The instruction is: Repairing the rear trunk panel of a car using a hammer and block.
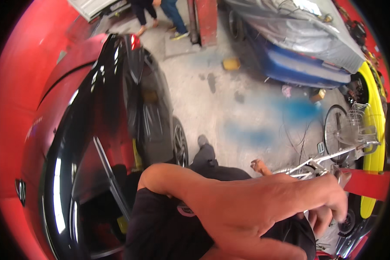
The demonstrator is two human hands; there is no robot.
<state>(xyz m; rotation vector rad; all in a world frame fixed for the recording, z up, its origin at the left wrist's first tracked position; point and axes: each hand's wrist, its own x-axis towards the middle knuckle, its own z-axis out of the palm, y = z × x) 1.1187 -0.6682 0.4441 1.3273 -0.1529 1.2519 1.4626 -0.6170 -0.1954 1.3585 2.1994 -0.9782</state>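
Note:
My left hand (pixel 238 208) stretches across the lower middle, close to the camera, back upward and bent fingers apart, with nothing visible in them. It is over my dark clothing (pixel 156 225). What looks like my right hand (pixel 260 167) shows small beyond it, low beside the bicycle (pixel 338 143); its fingers are too small and hidden to read. A glossy black car (pixel 110 95) stands close on my left, its window and wheel near my leg.
Red bodywork (pixel 21 108) curves along the far left. Two people's legs (pixel 173 21) stand at the back by a red post (pixel 206 26). A covered blue vehicle (pixel 294 65), a yellow curved panel (pixel 372 117) and a yellow block (pixel 231 63) are at right and on the floor (pixel 195 86).

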